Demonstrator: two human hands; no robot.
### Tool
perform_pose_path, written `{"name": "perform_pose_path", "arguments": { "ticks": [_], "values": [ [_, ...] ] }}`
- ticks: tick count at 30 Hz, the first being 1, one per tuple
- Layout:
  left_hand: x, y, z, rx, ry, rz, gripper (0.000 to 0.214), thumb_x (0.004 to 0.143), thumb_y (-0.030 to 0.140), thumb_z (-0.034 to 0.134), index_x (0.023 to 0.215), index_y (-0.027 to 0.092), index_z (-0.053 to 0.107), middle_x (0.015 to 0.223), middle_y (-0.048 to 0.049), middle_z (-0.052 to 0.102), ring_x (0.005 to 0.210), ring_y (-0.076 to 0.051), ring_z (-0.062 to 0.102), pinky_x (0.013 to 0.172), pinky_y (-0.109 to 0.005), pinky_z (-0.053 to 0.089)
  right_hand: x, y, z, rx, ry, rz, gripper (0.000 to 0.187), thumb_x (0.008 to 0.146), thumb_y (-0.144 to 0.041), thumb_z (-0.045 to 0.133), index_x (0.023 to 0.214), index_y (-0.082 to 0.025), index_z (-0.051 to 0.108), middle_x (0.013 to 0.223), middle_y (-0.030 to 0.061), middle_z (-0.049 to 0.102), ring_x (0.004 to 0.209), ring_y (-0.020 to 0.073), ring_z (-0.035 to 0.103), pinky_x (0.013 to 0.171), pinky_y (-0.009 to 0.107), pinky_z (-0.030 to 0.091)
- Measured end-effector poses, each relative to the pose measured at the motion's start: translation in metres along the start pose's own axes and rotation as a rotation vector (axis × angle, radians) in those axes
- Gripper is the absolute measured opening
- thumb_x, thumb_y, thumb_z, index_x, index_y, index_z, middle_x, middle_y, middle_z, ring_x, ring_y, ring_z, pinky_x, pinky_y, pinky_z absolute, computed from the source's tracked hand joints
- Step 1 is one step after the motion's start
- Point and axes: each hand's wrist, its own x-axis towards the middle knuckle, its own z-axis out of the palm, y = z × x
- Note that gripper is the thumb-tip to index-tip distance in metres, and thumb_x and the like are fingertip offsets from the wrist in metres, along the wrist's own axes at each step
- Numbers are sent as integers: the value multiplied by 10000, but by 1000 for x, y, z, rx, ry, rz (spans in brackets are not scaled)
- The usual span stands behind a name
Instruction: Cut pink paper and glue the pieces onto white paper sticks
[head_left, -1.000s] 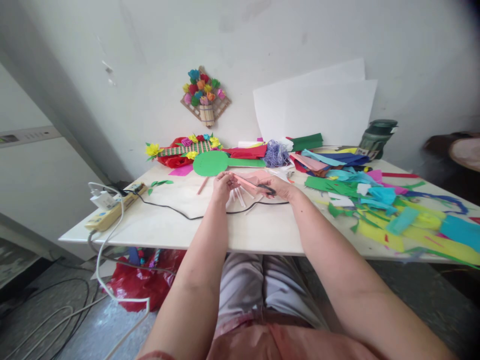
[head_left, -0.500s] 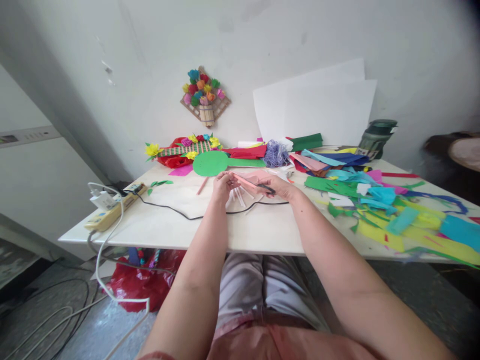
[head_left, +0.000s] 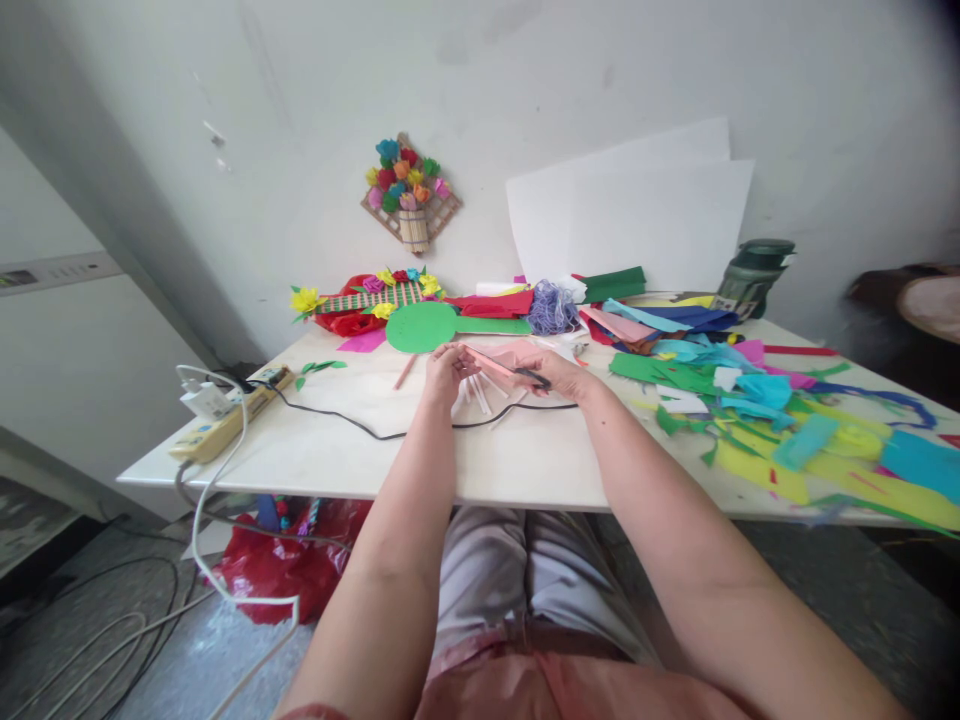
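Note:
My left hand (head_left: 448, 370) pinches one end of a folded strip of pink paper (head_left: 487, 363). Closed round the dark handles of a pair of scissors (head_left: 534, 378) is my right hand (head_left: 561, 376). The scissors' blades lie along the pink strip and point toward my left hand. Beneath and behind the hands rest a sheet of pink paper (head_left: 525, 350) and several thin white and pink rolled paper sticks (head_left: 478, 395). Just beyond my left hand lies a green paper piece (head_left: 421, 328) with a round head.
Coloured paper scraps (head_left: 772, 430) cover the table's right side, with a dark green bottle (head_left: 754, 278) behind. A black cable (head_left: 360, 428) crosses the table from a power strip (head_left: 225, 420). At the back are a ball of purple yarn (head_left: 553, 307) and a flower-trimmed craft (head_left: 367, 298).
Both hands stay nearly in place, still holding the pink paper and the scissors. Nothing else has visibly moved.

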Motion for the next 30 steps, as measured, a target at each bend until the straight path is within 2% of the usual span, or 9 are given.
{"name": "perform_pose_path", "arguments": {
  "ticks": [11, 30],
  "values": [
    [-3, 2, 4, 1, -37, -6, 215, 594, 285, 656, 693, 146, 524, 547, 22, 531, 477, -87, 530, 531, -245, 478, 1, 2, -2, 22, -24, 9, 303, 625, -417, 656, 638, -125, 577, 458, -54, 445, 350, 39, 364, 341, 198, 260],
    [0, 1, 0, 8, -9, 1, 243, 592, 302, 656, 717, 152, 511, 558, 27, 538, 460, -89, 530, 550, -265, 481, -2, -5, 2, 2, -1, -27, 263, 615, -369, 652, 588, -125, 557, 463, -65, 403, 354, 26, 323, 340, 192, 239]
  ]
}}
